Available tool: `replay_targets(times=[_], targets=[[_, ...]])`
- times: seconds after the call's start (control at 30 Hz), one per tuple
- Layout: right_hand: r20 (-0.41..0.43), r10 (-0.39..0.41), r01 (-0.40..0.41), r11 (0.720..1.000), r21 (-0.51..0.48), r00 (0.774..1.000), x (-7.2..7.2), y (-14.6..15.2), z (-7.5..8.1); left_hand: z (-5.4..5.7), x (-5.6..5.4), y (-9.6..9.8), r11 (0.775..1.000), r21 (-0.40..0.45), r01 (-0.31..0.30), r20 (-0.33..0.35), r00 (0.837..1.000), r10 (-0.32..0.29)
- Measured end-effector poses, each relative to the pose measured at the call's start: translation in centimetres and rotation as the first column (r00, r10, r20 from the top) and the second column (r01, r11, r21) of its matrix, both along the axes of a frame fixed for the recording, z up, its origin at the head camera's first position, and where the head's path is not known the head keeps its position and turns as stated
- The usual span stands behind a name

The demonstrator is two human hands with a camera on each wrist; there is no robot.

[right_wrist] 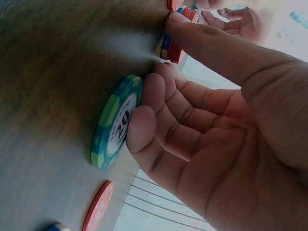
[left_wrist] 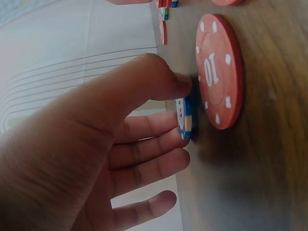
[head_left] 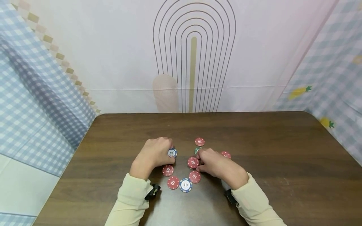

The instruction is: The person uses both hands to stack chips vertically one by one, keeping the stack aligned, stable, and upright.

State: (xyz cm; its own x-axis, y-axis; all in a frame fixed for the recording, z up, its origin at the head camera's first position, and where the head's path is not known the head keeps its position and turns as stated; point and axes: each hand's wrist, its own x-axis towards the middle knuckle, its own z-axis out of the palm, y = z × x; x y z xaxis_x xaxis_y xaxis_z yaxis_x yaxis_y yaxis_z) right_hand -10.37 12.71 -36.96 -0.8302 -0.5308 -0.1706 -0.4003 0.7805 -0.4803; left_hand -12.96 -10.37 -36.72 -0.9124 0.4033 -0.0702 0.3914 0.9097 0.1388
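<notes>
My left hand (head_left: 155, 153) pinches a blue-and-white poker chip (head_left: 172, 153) between thumb and fingers, at the table surface. In the left wrist view its other fingers spread out behind. My right hand (head_left: 215, 163) has thumb and index finger around a stack of poker chips (head_left: 193, 162), with red on top; in the right wrist view a blue edge shows low in that stack. Other fingertips of this hand touch a green poker chip (right_wrist: 115, 125) marked 20, partly hidden from the head view. A red poker chip (head_left: 168, 170) lies just below the left hand.
A red chip (head_left: 173, 182), a blue chip (head_left: 185, 185) and another red chip (head_left: 194, 176) lie nearer the front. Farther back is a red chip (head_left: 199, 142). One more red chip (head_left: 226, 154) sits beyond the right wrist. Patterned cloth surrounds the brown wooden table (head_left: 268, 141).
</notes>
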Motion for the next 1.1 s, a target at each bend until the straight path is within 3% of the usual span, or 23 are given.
replay_targets(times=[0.47, 1.1], targets=[[-0.010, -0.005, 0.005, 1.000, 0.013, 1.000, 0.0, 0.0, -0.2, 0.4, 0.4, -0.1, 1.000, -0.013, 0.023, -0.033, 0.999, -0.023], [0.015, -0.014, 0.014, 0.999, 0.032, 1.000, -0.2, -0.1, 0.1, 1.2, 0.5, 0.2, 0.982, 0.160, 0.096, 0.006, 0.995, -0.098]])
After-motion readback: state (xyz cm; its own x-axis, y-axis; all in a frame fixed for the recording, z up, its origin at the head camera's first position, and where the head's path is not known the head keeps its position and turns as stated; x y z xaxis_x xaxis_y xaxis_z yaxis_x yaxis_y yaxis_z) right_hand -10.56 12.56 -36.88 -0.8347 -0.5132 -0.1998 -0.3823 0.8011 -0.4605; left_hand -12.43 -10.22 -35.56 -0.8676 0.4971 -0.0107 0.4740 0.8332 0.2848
